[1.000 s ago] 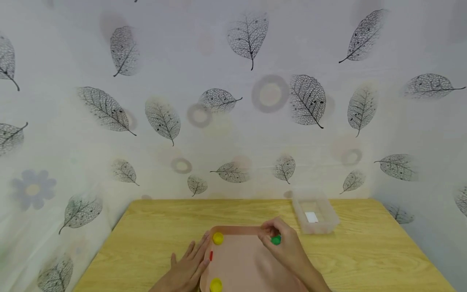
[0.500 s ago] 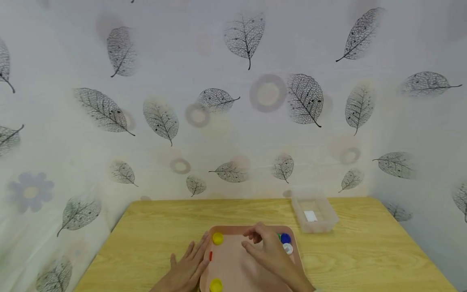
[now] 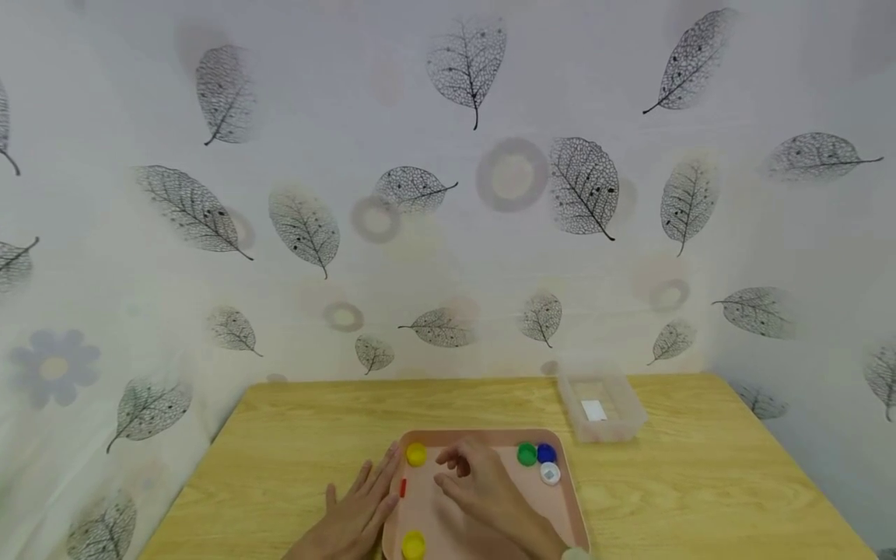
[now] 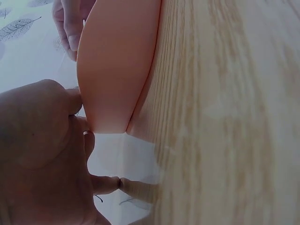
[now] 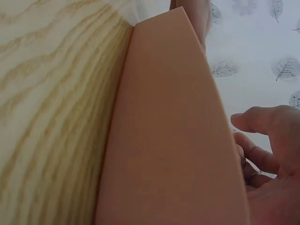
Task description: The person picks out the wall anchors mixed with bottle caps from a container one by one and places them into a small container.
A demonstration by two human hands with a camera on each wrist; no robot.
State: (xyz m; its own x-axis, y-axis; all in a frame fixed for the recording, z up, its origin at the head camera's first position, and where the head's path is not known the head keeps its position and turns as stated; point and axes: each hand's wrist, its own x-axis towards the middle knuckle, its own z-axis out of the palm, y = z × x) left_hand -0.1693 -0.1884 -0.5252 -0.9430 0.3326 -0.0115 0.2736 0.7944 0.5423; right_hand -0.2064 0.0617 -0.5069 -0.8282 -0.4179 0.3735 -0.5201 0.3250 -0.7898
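Note:
In the head view a pink tray [image 3: 581, 505] lies on the table. My left hand [image 3: 353, 513] rests against its left edge with the fingers extended; the left wrist view shows this hand [image 4: 44, 154] touching the tray's rim. Above the tray's middle hovers my right hand [image 3: 483, 486], fingers loosely bent, thumb apart, nothing seen between them. Two yellow bottle caps [image 3: 416, 454] lie along the tray's left side, with a small red piece [image 3: 403, 488] between them. A green cap [image 3: 527, 454], a blue cap [image 3: 546, 453] and a white cap [image 3: 550, 474] cluster in the far right corner.
Behind the tray, to the right, a translucent plastic box [image 3: 623, 430] stands on the wooden table [image 3: 700, 482], with a white label or paper [image 3: 593, 410] in it. A leaf-patterned cloth [image 3: 448, 257] hangs behind and at both sides.
My right hand has moved left from the green cap to over the tray's middle, uncovering the green, blue and white caps. The left hand has stayed at the tray's edge.

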